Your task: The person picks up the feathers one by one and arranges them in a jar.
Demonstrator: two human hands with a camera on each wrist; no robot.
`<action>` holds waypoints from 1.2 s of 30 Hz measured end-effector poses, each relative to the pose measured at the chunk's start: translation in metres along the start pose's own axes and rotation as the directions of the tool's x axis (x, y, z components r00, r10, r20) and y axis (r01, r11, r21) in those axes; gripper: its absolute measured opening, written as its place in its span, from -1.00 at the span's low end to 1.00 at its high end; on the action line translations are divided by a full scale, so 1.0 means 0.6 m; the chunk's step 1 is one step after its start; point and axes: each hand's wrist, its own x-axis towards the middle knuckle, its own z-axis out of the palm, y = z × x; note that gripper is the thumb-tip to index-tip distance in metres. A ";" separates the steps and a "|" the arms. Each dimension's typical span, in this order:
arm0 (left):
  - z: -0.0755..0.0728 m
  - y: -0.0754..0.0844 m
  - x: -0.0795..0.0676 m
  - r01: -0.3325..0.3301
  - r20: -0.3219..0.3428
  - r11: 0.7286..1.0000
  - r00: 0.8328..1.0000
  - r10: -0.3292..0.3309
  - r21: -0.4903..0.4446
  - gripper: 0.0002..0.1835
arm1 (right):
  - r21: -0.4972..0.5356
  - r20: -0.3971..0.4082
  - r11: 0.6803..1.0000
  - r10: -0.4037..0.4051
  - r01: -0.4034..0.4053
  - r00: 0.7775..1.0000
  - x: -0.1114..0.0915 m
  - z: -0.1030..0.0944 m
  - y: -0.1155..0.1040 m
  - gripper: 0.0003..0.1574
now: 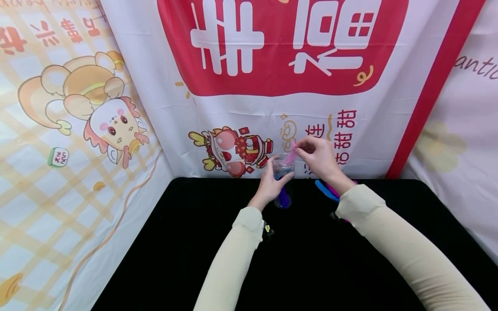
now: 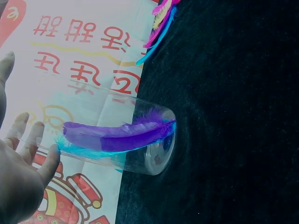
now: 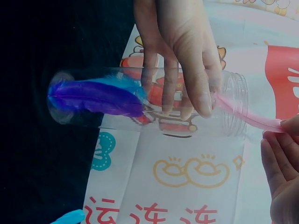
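My left grip (image 1: 270,183) holds the clear jar (image 2: 117,113); my right grip (image 1: 320,160) pinches a pink feather (image 3: 252,120) partly inside.

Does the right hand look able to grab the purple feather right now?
Probably not: the right hand pinches the pink feather, partway into the clear jar, and the purple feather lies deep inside, near the bottom.

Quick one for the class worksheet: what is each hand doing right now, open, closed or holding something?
Left hand: holding the clear jar.
Right hand: pinching a pink feather, its far end inside the jar.
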 end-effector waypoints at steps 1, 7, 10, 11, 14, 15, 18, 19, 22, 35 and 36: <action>0.000 0.000 0.000 -0.001 -0.003 1.000 1.000 0.001 0.004 -0.17 | -0.002 0.011 1.000 0.005 -0.005 1.000 0.000 0.001 0.001 -0.92; 0.001 0.000 0.000 0.008 -0.010 1.000 1.000 -0.007 0.029 -0.16 | -0.013 0.054 0.999 0.032 -0.031 0.998 -0.005 0.007 -0.001 -0.90; 0.001 0.000 -0.001 0.008 -0.011 0.999 1.000 -0.008 0.037 -0.17 | -0.034 0.057 0.999 0.027 -0.025 0.998 -0.007 0.010 0.000 -0.91; 0.001 0.000 -0.001 0.007 -0.011 0.999 1.000 -0.007 0.039 -0.17 | -0.042 0.058 0.999 0.026 -0.024 0.998 -0.008 0.010 0.001 -0.92; 0.000 0.000 -0.001 0.005 -0.011 0.999 1.000 -0.004 0.039 -0.16 | -0.063 0.059 0.998 0.025 -0.021 0.998 -0.009 0.012 0.003 -0.92; 0.000 0.000 -0.001 0.005 -0.010 0.999 1.000 -0.004 0.037 -0.17 | -0.068 0.060 0.997 0.025 -0.021 0.998 -0.009 0.013 0.003 -0.93; -0.001 0.000 -0.001 0.009 -0.005 0.999 1.000 -0.008 0.032 -0.17 | -0.079 0.067 0.997 0.020 -0.015 0.998 -0.009 0.015 0.004 -0.93; -0.002 0.000 -0.001 0.011 -0.002 1.000 1.000 -0.011 0.029 -0.17 | -0.087 0.070 0.996 0.019 -0.013 0.997 -0.009 0.015 0.003 -0.93; -0.003 0.000 -0.001 0.011 0.003 1.000 1.000 -0.011 0.024 -0.17 | -0.108 0.085 0.994 0.016 -0.007 0.996 -0.007 0.017 0.003 -0.93; -0.004 0.002 -0.003 0.027 0.011 0.999 1.000 -0.027 0.039 -0.17 | -0.133 0.170 0.991 0.043 -0.020 0.985 0.004 0.022 0.003 -0.81; -0.004 0.002 -0.003 0.025 0.009 0.999 1.000 -0.025 0.041 -0.17 | -0.134 0.171 0.991 0.045 -0.022 0.984 0.004 0.022 0.002 -0.80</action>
